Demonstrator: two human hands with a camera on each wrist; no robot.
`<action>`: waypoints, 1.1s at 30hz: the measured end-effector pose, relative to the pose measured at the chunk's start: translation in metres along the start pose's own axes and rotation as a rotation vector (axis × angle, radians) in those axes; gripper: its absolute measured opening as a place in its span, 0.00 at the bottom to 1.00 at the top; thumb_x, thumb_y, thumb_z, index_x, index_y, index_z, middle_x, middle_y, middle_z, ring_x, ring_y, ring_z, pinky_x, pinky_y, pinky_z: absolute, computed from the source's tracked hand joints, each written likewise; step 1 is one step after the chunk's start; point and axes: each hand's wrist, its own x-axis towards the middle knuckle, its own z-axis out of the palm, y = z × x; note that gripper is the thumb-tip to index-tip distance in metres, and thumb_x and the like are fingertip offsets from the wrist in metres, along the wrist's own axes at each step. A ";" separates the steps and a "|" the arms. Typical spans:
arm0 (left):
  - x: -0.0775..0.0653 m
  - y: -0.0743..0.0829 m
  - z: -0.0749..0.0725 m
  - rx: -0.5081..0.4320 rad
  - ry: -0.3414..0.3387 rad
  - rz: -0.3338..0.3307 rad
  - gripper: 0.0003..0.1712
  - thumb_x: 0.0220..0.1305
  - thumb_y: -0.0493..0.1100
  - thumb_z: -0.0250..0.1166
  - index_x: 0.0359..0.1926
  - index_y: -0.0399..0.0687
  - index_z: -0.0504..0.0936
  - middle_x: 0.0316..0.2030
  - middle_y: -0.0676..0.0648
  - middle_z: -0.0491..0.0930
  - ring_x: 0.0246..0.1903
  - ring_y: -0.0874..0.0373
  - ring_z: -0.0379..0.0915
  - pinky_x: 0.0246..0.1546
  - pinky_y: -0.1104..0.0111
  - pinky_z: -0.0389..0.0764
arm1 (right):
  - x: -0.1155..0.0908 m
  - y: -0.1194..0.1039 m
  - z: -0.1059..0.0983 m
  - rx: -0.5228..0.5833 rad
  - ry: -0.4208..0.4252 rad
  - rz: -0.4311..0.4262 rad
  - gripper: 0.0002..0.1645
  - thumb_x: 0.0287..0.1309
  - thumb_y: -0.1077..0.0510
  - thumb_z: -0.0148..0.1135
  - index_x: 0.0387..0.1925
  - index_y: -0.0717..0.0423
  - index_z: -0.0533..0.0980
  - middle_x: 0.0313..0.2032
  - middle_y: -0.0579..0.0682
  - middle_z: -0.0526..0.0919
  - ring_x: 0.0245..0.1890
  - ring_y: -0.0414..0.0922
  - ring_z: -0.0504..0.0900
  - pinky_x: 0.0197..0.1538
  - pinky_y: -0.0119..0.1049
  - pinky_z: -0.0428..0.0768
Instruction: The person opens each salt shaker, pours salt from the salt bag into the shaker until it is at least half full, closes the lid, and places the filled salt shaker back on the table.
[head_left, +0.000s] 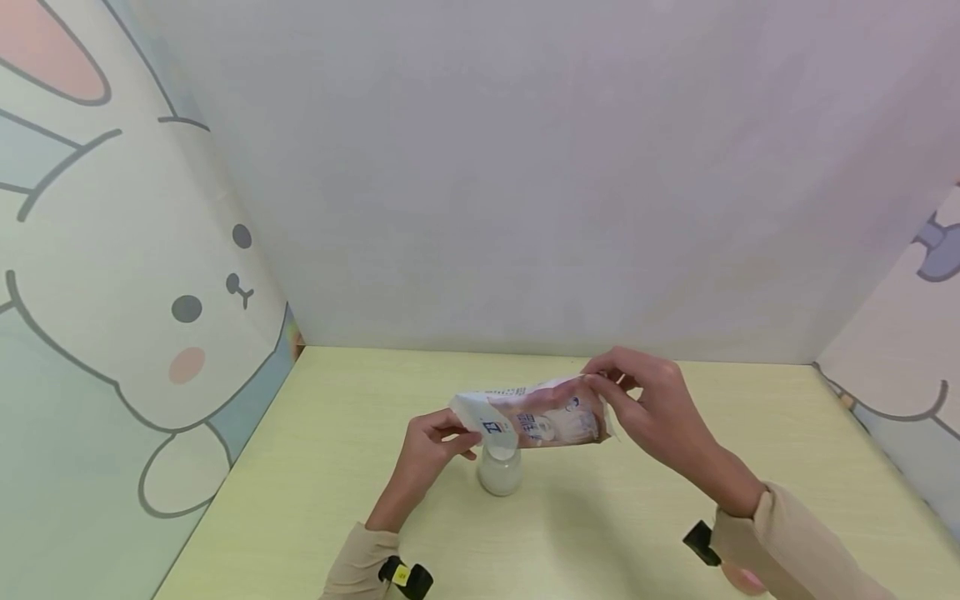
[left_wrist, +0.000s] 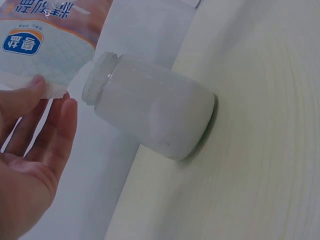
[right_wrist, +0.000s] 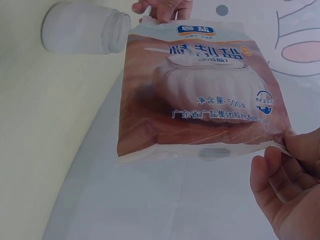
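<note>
A printed plastic salt bag (head_left: 558, 421) is stretched between both hands above the table, its left end lower and overlapping the mouth of a glass jar (head_left: 500, 475). My left hand (head_left: 427, 454) pinches one edge of the bag between thumb and fingers, close beside the jar's mouth. At the other end, my right hand (head_left: 663, 408) grips a corner of the bag, higher up. The jar stands upright without a lid and looks full of white contents in the left wrist view. Blue lettering and a picture of a bowl show on the bag (right_wrist: 200, 95) in the right wrist view.
A light yellow table (head_left: 360, 400) spreads under the hands, with a grey back wall (head_left: 525, 183) behind it. Side panels carry rabbit drawings (head_left: 150, 275). A small pink object (head_left: 744, 579) lies partly hidden under the right sleeve.
</note>
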 end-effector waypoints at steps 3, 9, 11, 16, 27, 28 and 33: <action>0.002 -0.009 -0.002 0.000 0.000 -0.001 0.10 0.52 0.34 0.63 0.38 0.39 0.79 0.36 0.42 0.78 0.35 0.49 0.75 0.29 0.58 0.81 | 0.000 -0.001 -0.001 0.002 -0.008 0.014 0.09 0.50 0.65 0.61 0.28 0.46 0.76 0.27 0.37 0.78 0.25 0.33 0.74 0.25 0.25 0.75; 0.003 -0.020 -0.003 0.003 0.003 0.005 0.11 0.51 0.38 0.65 0.38 0.42 0.79 0.36 0.43 0.78 0.35 0.50 0.75 0.29 0.59 0.81 | 0.000 -0.002 -0.001 -0.002 -0.020 0.032 0.08 0.50 0.65 0.60 0.28 0.47 0.76 0.27 0.38 0.78 0.25 0.35 0.74 0.26 0.25 0.75; 0.002 -0.020 -0.003 0.004 0.004 0.010 0.11 0.51 0.39 0.65 0.38 0.42 0.79 0.36 0.42 0.78 0.35 0.50 0.76 0.29 0.59 0.81 | 0.000 -0.002 -0.001 -0.003 -0.022 0.034 0.08 0.50 0.64 0.60 0.28 0.47 0.76 0.27 0.38 0.78 0.25 0.35 0.74 0.26 0.25 0.75; 0.002 -0.021 -0.004 -0.003 0.009 0.011 0.11 0.51 0.40 0.65 0.37 0.42 0.80 0.35 0.42 0.78 0.35 0.50 0.76 0.28 0.59 0.81 | 0.000 -0.003 0.000 -0.001 -0.022 0.037 0.07 0.51 0.64 0.60 0.28 0.47 0.76 0.27 0.38 0.78 0.25 0.35 0.74 0.26 0.26 0.76; 0.002 -0.021 -0.003 -0.005 0.006 0.010 0.10 0.51 0.39 0.65 0.37 0.42 0.80 0.35 0.42 0.78 0.34 0.50 0.76 0.28 0.59 0.81 | 0.000 -0.002 0.000 0.013 -0.025 0.038 0.07 0.51 0.64 0.60 0.28 0.47 0.76 0.26 0.39 0.79 0.25 0.37 0.75 0.25 0.25 0.76; 0.002 -0.020 -0.003 -0.003 0.005 0.014 0.10 0.51 0.39 0.65 0.37 0.42 0.80 0.35 0.42 0.78 0.34 0.50 0.76 0.28 0.59 0.81 | 0.000 -0.002 0.000 0.014 -0.025 0.037 0.07 0.51 0.64 0.60 0.28 0.47 0.76 0.26 0.39 0.79 0.25 0.37 0.75 0.26 0.25 0.76; 0.002 -0.021 -0.003 0.007 0.004 0.020 0.10 0.52 0.38 0.64 0.38 0.42 0.79 0.35 0.42 0.78 0.34 0.50 0.76 0.28 0.59 0.81 | 0.001 -0.002 0.000 0.014 -0.026 0.036 0.07 0.51 0.65 0.60 0.28 0.47 0.76 0.27 0.39 0.79 0.25 0.37 0.75 0.26 0.25 0.76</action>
